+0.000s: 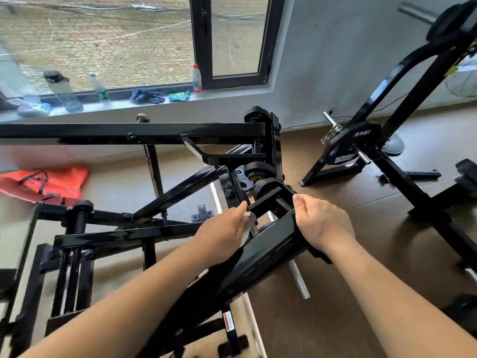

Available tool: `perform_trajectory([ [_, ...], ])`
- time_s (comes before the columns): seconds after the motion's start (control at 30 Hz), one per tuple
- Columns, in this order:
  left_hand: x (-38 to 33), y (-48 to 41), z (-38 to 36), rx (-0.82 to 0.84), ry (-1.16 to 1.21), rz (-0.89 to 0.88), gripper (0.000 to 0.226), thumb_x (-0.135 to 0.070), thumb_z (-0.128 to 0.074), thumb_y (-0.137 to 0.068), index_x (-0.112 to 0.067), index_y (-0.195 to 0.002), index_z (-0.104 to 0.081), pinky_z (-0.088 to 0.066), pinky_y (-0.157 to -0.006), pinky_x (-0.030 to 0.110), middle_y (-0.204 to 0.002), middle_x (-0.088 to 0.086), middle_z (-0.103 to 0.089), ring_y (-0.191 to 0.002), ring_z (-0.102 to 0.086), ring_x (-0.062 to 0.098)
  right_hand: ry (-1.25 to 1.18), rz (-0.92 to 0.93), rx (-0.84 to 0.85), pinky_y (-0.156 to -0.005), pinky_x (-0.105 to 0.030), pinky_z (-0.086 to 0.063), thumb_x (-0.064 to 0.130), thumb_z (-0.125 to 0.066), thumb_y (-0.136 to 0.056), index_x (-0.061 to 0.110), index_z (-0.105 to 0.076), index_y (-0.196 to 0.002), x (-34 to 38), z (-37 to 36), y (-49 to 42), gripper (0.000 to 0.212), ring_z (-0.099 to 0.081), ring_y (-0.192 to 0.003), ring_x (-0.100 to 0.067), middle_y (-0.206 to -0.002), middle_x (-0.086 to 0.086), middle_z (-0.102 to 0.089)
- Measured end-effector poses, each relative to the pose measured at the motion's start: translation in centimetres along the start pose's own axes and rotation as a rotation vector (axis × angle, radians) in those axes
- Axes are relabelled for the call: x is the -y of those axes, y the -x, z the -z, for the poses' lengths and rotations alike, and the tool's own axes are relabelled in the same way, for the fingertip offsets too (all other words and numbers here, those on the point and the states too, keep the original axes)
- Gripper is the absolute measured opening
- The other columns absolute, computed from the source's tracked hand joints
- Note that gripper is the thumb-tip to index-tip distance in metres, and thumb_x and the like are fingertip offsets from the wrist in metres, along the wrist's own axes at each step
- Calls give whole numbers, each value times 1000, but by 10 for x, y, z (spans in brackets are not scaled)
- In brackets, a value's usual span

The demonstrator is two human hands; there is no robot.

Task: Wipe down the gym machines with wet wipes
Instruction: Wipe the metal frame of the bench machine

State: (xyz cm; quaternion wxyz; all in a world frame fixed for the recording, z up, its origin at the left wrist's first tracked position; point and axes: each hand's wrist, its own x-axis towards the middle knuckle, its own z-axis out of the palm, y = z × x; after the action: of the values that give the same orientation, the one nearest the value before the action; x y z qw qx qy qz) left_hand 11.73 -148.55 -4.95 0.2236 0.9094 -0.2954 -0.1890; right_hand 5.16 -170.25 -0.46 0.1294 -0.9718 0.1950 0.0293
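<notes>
Head view: left hand [222,233] holds a white wet wipe [248,226] against the left face of the black machine's sloping beam [268,254], just below the pivot; right hand [322,223] grips the beam's upper end, fingers curled over its right edge. Green packet [179,96] lies on the windowsill [232,97], towards its right end.

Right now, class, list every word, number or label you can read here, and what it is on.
"15KG": weight plate, seen upside down.
Other lettering on that plate: too blurred.
Warning sticker on the machine frame: too small.
Labels on the windowsill bottles: too blurred.
</notes>
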Motion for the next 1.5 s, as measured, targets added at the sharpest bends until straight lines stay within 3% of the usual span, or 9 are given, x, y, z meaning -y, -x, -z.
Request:
perform_trajectory([
  [0.2,23,35,7,-169,63,-5,62,-65,-11,-100,-29,-114,-60,-55,-84,42,-99,-7,-72,-93,-68,20,-7,6,-14,-73,-38,-38,44,-20,-109,29,-50,-83,-3,-5,-4,42,-62,-93,-26,-89,6,-66],
  [0.3,-2,-3,9,-363,46,-260,55,-49,-22,-108,-19,-137,-58,-55,-100,43,-134,0,-67,-120,-65,24,-14,10,-24,-73,-38,-39,45,-21,-109,30,-52,-85,-3,-4,-5,43,-64,-96,-26,-96,4,-71],
  [0.53,4,-70,-1,16,-212,-590,53,-39,-31,-112,-22,-162,-24,-5,-129,29,-169,-11,-15,-155,5,-2,-34,39,-46,-71,-36,-36,44,-24,-109,31,-56,-91,-7,-6,-5,39,-65,-100,-26,-102,3,-73],
  [1.0,10,-10,5,31,12,-406,52,-44,-28,-111,-25,-160,-34,-17,-126,25,-165,-17,-27,-153,-8,-8,-70,6,-45,-73,-37,-38,51,-21,-109,28,-57,-87,0,-1,-1,48,-63,-95,-27,-93,4,-69],
  [1.1,-2,4,12,-79,161,-117,44,-44,-33,-110,-23,-118,-70,-49,-99,35,-126,-4,-71,-116,-64,12,-197,-91,-238,-64,-35,-38,52,-24,-108,24,-53,-70,0,-5,7,56,-60,-78,-26,-73,8,-63],
  [1.17,-10,16,21,-276,336,4,46,-44,-35,-109,-14,-90,-65,-53,-80,40,-83,1,-72,-81,-66,19,-332,-214,-421,-65,-35,-40,49,-25,-109,22,-60,-73,-5,-9,12,57,-64,-80,-30,-77,-1,-68],
  [1.23,-28,26,22,-420,403,-74,39,-43,-33,-110,-25,-112,-68,-50,-98,26,-108,-13,-73,-104,-64,-1,-454,-331,-462,-71,-37,-42,51,-21,-109,17,-69,-86,-9,-11,9,63,-66,-89,-33,-89,-8,-73],
  [1.33,-65,27,-11,-205,158,-226,51,-46,-24,-111,-34,-161,-26,-17,-126,25,-165,-21,-22,-152,-12,-7,-645,-404,-403,-89,-42,-50,61,-15,-100,20,-75,-106,-19,-13,1,73,-67,-107,-31,-109,-4,-76],
  [1.5,-71,24,-43,-15,-309,-207,65,-48,-16,-110,-26,-161,18,7,-128,35,-166,-8,25,-151,29,6,-688,-158,-244,-89,-29,-50,53,-26,-104,32,-76,-114,-67,-17,10,56,-67,-108,-6,-112,17,-76],
])
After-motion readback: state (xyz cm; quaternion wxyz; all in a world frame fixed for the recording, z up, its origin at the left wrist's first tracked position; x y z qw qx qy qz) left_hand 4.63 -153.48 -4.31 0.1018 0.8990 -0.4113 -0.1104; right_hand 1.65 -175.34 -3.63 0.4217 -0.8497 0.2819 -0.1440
